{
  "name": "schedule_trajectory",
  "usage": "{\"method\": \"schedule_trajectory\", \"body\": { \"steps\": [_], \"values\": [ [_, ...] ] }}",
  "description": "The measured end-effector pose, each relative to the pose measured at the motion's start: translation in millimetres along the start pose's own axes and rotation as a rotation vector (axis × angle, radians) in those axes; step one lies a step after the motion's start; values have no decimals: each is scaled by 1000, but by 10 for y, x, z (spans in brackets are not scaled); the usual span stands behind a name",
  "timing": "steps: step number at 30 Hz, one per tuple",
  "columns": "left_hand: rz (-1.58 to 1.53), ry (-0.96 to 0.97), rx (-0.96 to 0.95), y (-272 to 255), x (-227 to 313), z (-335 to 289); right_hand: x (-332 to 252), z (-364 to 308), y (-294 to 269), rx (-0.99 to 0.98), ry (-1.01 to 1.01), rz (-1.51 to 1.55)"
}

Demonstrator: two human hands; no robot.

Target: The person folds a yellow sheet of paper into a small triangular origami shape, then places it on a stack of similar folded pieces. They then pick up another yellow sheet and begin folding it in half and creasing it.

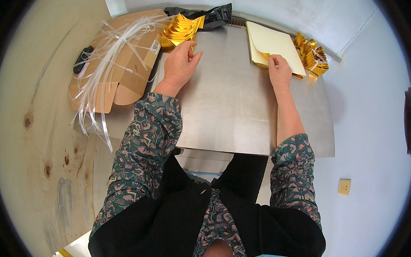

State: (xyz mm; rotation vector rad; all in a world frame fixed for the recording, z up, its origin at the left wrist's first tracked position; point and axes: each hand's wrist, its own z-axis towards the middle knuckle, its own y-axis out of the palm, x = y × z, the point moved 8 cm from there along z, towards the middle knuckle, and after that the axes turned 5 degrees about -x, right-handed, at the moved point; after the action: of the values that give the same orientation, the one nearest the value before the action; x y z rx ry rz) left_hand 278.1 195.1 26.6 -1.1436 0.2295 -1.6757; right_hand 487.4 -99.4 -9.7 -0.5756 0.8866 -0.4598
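On the right, a stack of cream paper sheets [277,42] lies on the metal tabletop, gold showing at its lower edge. My right hand [280,72] is closed in a pinch at the near edge of the stack, where a sheet curls up and shows a gold underside. My left hand [180,65] is just below a heap of folded gold foil paper [184,28], with thumb and fingers apart. Its fingertips are close to the foil; whether they touch it, I cannot tell.
A brown cardboard box [133,76] with white plastic strips [114,52] draped over it stands at the left, beside a black object [82,59]. Behind the foil lies black plastic [217,17]. Bundled gold foil pieces [312,57] sit at the far right. Walls flank the metal table [227,105].
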Motion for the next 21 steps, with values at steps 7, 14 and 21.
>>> {"method": "schedule_trajectory", "body": {
  "steps": [7,14,21],
  "values": [
    [-17,12,19,7,-3,-3,-39,-9,-23,27,-64,-48],
    [-33,28,11,23,-8,7,-34,7,-17,25,-62,4],
    [-37,25,-5,34,-11,6,-8,-10,-34,22,46,46]
  ]
}}
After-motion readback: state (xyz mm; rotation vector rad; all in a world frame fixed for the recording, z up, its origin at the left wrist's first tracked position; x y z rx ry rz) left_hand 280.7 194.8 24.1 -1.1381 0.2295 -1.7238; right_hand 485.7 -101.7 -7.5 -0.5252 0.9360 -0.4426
